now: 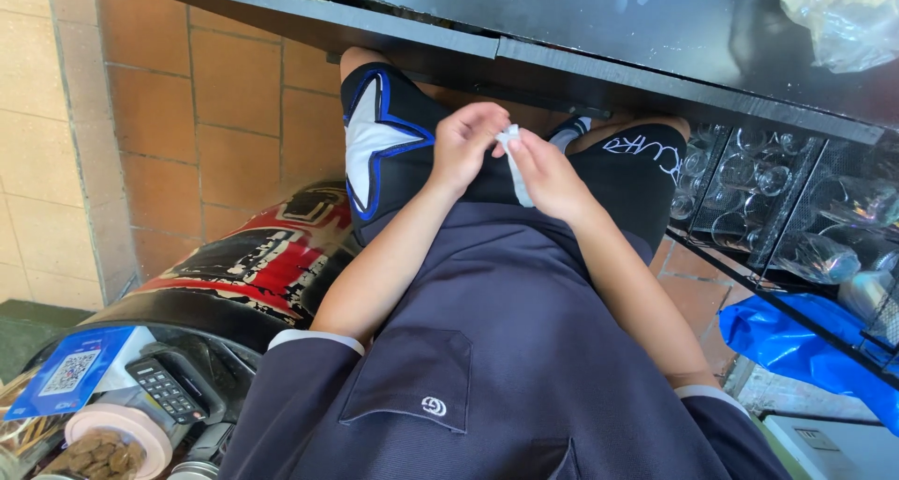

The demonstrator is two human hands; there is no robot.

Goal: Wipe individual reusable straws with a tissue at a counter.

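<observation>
Pinching a thin white strip of soft paper-like material (516, 166) between closed fingertips of the left hand (464, 147) and right hand (546, 176) over the lap, the seated person seems mid-way through peeling or unfolding it, needing steady opposing pulls.

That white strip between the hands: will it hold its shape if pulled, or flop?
Likely floppy: the white strip droops below the right hand. Probably very light, since both hands, the left hand included, pinch it only at the fingertips. It may tear; it looks thin.
</observation>
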